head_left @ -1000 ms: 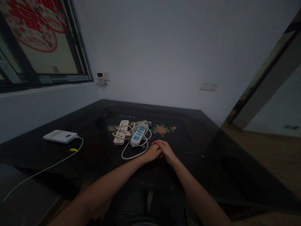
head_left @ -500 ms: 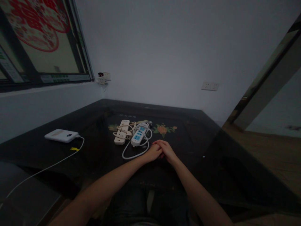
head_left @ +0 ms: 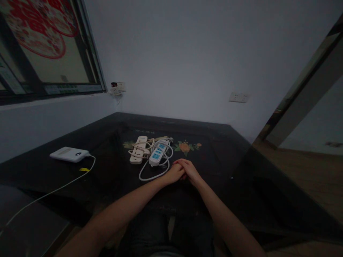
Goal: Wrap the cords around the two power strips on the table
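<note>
On the dark table, my left hand and my right hand rest clasped together, the right lying over the left. Both look closed, with no object in them; the left fingers are mostly hidden. Nearest to them, just up and left, lies a white power strip with blue socket faces and its white cord looped over it. Part of that cord runs close by my left wrist. Left of it is a cream power strip wrapped in its own cord.
A white power bank or similar device sits at the table's left, its white cable hanging over the front edge. Beside it is a yellow tag. Wall sockets are behind the table, and a window is at left.
</note>
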The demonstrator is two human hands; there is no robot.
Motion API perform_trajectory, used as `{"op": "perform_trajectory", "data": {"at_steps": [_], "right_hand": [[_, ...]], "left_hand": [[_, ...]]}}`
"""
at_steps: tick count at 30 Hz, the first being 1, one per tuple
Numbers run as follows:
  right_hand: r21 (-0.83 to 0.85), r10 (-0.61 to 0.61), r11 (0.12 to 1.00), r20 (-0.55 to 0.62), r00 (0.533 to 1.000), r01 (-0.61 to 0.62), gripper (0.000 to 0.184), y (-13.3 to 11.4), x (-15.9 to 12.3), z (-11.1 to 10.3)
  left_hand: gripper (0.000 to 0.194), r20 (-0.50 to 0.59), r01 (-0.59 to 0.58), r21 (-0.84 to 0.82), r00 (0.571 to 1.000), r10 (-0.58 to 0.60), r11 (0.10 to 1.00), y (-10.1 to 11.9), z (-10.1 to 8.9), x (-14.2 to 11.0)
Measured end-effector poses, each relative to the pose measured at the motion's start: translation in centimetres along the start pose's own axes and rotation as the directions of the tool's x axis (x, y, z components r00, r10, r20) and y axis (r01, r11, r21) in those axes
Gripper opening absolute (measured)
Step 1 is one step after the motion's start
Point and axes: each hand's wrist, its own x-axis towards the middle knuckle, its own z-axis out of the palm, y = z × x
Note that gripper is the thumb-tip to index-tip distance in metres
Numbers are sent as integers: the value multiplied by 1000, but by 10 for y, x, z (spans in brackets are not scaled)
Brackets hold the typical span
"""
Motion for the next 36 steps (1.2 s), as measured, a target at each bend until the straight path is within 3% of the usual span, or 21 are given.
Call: {"op": "perform_trajectory", "data": {"at_steps": [36], "right_hand": [[2, -13, 1000, -17, 1000, 13, 30, -5, -5, -1]], "left_hand": [[33, -1, -58, 88, 998, 58, 994, 2, 0, -3]]}}
